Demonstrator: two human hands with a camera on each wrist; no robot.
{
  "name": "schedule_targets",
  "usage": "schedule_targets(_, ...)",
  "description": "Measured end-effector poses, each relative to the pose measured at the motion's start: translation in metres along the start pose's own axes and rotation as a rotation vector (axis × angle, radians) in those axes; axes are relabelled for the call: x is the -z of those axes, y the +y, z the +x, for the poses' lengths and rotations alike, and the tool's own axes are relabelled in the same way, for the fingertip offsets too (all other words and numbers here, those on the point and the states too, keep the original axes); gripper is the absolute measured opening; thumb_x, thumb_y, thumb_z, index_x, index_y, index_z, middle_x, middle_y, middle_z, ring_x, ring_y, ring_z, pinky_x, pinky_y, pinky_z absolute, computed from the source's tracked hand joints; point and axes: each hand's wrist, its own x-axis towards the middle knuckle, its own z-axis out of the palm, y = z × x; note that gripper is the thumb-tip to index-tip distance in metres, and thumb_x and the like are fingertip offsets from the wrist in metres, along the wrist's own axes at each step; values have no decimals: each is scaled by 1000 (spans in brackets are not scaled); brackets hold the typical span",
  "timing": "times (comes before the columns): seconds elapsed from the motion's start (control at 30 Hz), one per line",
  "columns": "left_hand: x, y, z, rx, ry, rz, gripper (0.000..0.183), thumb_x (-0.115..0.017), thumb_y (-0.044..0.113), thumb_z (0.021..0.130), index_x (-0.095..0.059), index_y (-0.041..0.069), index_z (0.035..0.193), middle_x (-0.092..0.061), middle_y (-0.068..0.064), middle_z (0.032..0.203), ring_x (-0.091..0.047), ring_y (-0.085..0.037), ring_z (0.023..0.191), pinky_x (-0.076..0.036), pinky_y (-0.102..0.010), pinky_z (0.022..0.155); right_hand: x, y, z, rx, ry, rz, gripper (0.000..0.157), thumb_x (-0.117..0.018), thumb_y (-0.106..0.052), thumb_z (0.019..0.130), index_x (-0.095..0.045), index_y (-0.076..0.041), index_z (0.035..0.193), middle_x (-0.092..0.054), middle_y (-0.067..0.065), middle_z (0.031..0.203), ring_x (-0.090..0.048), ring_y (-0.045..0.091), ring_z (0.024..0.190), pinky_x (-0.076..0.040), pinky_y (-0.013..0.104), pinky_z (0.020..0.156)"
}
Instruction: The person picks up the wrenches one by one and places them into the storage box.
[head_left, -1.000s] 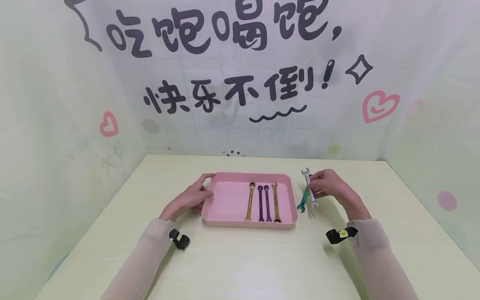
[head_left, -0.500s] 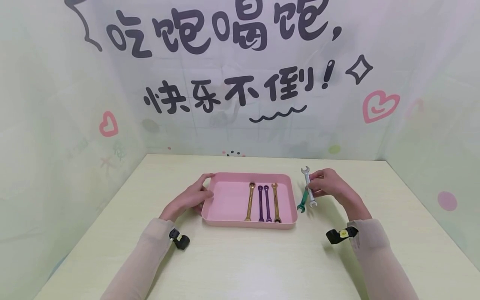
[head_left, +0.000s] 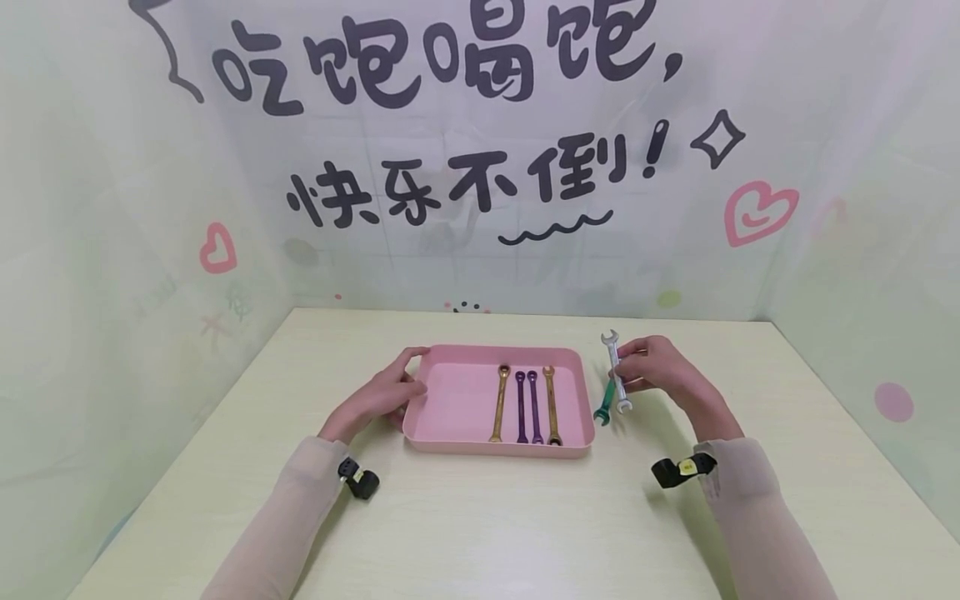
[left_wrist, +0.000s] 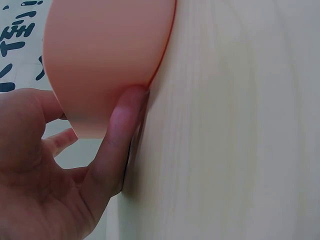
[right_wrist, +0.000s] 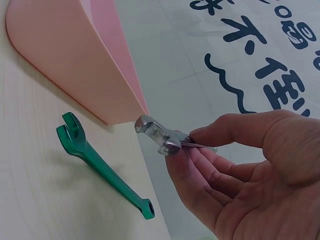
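My left hand [head_left: 380,394] holds the left end of a shallow pink tray [head_left: 450,447]. In the left wrist view a finger [left_wrist: 125,115] presses low on the tray's outer wall [left_wrist: 110,45], and others reach round the end. Right of the tray, my right hand [head_left: 660,367] pinches a silver double open-ended wrench [head_left: 618,375] between thumb and fingers, raised off the table. Below it lies a green wrench [right_wrist: 112,176], its open end towards the tray; in the head view the silver wrench and hand partly cover it.
Inside the tray, towards its right side, two gold wrenches [head_left: 500,404] and two purple wrenches [head_left: 521,408] lie side by side, roughly parallel. A pale wooden table [head_left: 480,517] carries everything. Behind it hangs a white printed curtain [head_left: 450,275].
The silver wrench has shifted slightly up and left in the head view, in my right hand. My left hand, the tray and the green wrench stay where they were.
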Motion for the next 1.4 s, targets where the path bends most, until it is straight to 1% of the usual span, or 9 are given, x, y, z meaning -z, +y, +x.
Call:
schedule_targets(0.5, -1, -2, 1, 2, 10, 10, 70, -55, 22, 102, -21, 31, 163, -56, -22, 118, -66, -25, 79, -60, -35, 57, -1, 3, 3, 2, 9, 0, 43, -63, -7, 97, -51, 16, 131, -73, 22, 111, -73, 13, 83, -64, 37, 85)
schedule_targets(0.67, 0, -3, 1, -6, 5, 1, 71, -55, 20, 102, -22, 31, 163, -56, -22, 116, -67, -24, 76, -60, -36, 56, 0, 2, 3, 3, 11, 13, 42, -64, -5, 97, -52, 16, 131, -75, 21, 108, -75, 17, 86, -64, 35, 83)
schedule_targets(0.87, 0, -2, 1, -9, 1, 4, 70, -55, 21, 102, -22, 31, 163, -56, -21, 115, -66, -24, 76, -60, -35, 56, 1, 1, 1, 7, 15, 18, 43, -61, -3, 98, -51, 17, 135, -75, 22, 109, -76, 18, 87, -64, 35, 83)
schedule_targets(1.07, 0, -1, 1, -18, -4, 1, 70, -55, 20, 102, -21, 30, 163, -56, -20, 113, -65, -23, 74, -60, -35, 55, 1, 0, 0, 9, 17, 18, 47, -58, -2, 100, -46, 17, 141, -74, 27, 115, -76, 19, 92, -64, 38, 86)
schedule_targets(1.2, -1, -1, 1, -24, 0, -3, 70, -55, 19, 102, -22, 29, 163, -57, -19, 111, -67, -22, 71, -60, -36, 54, 1, -1, 0, 11, 14, 8, 46, -58, -4, 101, -47, 16, 142, -72, 29, 119, -75, 18, 92, -64, 39, 87)
schedule_targets(1.4, -1, -2, 1, -13, 7, 5, 70, -55, 19, 101, -22, 30, 163, -57, -19, 111, -67, -22, 71, -60, -36, 54, 2, -2, -1, 9, 18, 7, 45, -58, -6, 101, -50, 13, 141, -74, 25, 117, -75, 20, 95, -64, 38, 87)
